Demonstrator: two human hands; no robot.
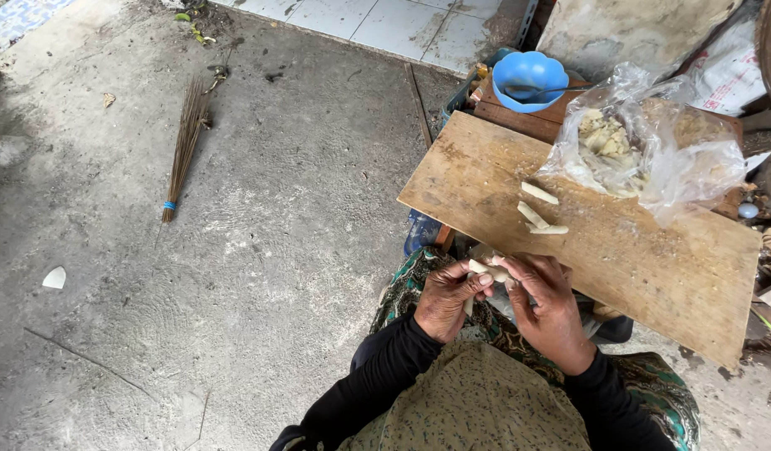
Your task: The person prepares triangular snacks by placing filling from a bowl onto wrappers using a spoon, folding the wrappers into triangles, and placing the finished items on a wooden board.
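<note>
Dough roll pinched over lap

Dough roll (490, 269) gripped between left hand (448, 299) and right hand (551, 307), fingers curled shut around it, mostly hidden. Just beyond, three finished rolls (539, 210) on wooden board (652, 259). Plastic bag (644, 142) contents blurry; blue bowl (530, 79) far right.

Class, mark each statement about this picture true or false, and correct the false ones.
1. Both hands hold a pale dough roll between them. True; left hand and right hand meet on it.
2. Three finished rolls lie on the wooden board. True.
3. The bowl is red. False; it is blue, with a spoon in it.
4. The stick broom leans against a wall. False; it lies flat on the concrete floor.
5. The plastic bag sits on the floor. False; it rests on the board.
</note>
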